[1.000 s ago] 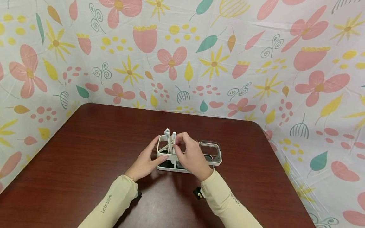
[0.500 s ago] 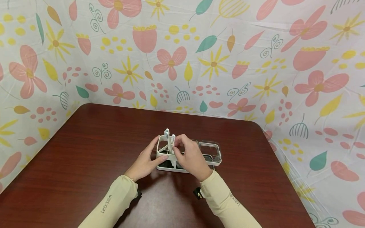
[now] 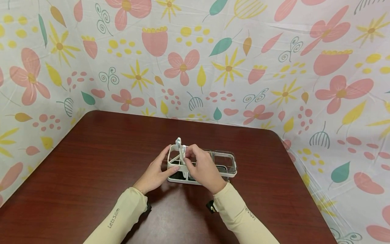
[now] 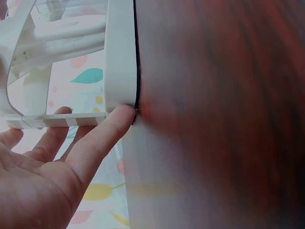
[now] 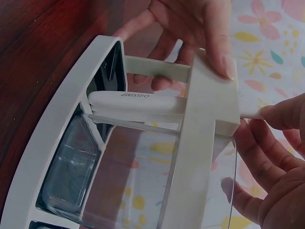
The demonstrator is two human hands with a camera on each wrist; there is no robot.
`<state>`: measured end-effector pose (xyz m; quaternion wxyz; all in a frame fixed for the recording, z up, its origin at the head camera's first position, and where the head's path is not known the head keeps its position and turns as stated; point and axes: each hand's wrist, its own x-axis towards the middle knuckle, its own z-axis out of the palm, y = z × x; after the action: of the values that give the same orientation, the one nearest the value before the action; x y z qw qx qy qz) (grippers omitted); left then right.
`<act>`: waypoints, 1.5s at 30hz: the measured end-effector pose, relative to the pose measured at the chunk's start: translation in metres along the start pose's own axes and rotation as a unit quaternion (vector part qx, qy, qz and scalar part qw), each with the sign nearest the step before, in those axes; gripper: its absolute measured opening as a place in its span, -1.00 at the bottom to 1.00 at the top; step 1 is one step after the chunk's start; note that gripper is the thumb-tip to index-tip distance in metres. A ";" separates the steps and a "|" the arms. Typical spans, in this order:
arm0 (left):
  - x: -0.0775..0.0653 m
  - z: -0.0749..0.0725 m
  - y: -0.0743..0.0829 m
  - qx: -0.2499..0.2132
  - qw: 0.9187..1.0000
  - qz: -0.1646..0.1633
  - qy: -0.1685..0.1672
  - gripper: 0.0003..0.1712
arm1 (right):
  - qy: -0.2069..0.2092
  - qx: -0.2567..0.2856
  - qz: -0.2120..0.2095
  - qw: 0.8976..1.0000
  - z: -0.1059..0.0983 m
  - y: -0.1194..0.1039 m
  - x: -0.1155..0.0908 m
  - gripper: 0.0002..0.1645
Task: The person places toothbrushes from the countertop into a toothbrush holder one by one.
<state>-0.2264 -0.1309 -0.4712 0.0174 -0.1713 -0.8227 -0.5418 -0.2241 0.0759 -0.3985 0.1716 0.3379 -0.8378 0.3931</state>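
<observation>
A white toothbrush holder point(image 3: 179, 181) with an upper frame and a base stands on the table. My left hand point(image 3: 155, 174) grips its left end, thumb on the front of the upper frame and fingers along the side. One white toothbrush point(image 3: 178, 142) stands upright in the divided left section. My right hand point(image 3: 205, 167) pinches a second toothbrush point(image 3: 183, 149) beside it, just below the head, between thumb and fingers. In the right wrist view the lettered white handle point(image 5: 138, 102) reaches through the frame down to the dark base. The first brush's handle is mostly hidden there.
Clear cups point(image 3: 224, 159) hang in the right part of the holder, partly behind my right hand. Dark brown tabletop point(image 3: 91, 162) surrounds the holder. A flowered cloth point(image 3: 195, 67) hangs behind the table and along its sides.
The second toothbrush has sunk lower in the holder and shifted slightly left, with my right hand moving down along with it. My left hand and the holder have stayed in place.
</observation>
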 end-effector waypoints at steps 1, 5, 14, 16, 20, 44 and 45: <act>0.000 0.000 -0.001 0.001 1.000 -0.001 -0.001 -0.01 | -0.002 0.001 0.000 1.000 0.000 0.000 0.000 -0.80; 0.000 0.000 0.001 0.000 1.000 -0.007 -0.001 -0.01 | -0.006 0.001 0.000 1.000 0.001 0.000 0.000 -0.79; -0.007 -0.004 0.034 -0.012 1.000 -0.010 -0.005 -0.05 | 0.004 -0.007 -0.014 1.000 0.004 0.000 0.000 -0.77; -0.010 -0.006 0.043 -0.010 1.000 -0.007 -0.007 -0.07 | 0.005 -0.012 -0.014 1.000 0.004 0.000 0.000 -0.78; -0.011 -0.007 0.047 -0.010 1.000 -0.007 -0.008 -0.07 | 0.010 -0.019 -0.011 1.000 0.005 0.001 0.000 -0.78; -0.007 -0.002 0.032 -0.019 1.000 -0.010 0.001 -0.07 | 0.016 -0.042 0.022 0.999 0.010 0.001 0.002 -0.80; -0.006 -0.001 0.026 -0.017 1.000 -0.011 0.004 -0.06 | 0.016 -0.043 0.023 0.999 0.010 0.002 0.001 -0.80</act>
<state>-0.2133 -0.1245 -0.4489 0.0116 -0.1607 -0.8151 -0.5565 -0.2266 0.0683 -0.4049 0.1904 0.3045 -0.8583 0.3665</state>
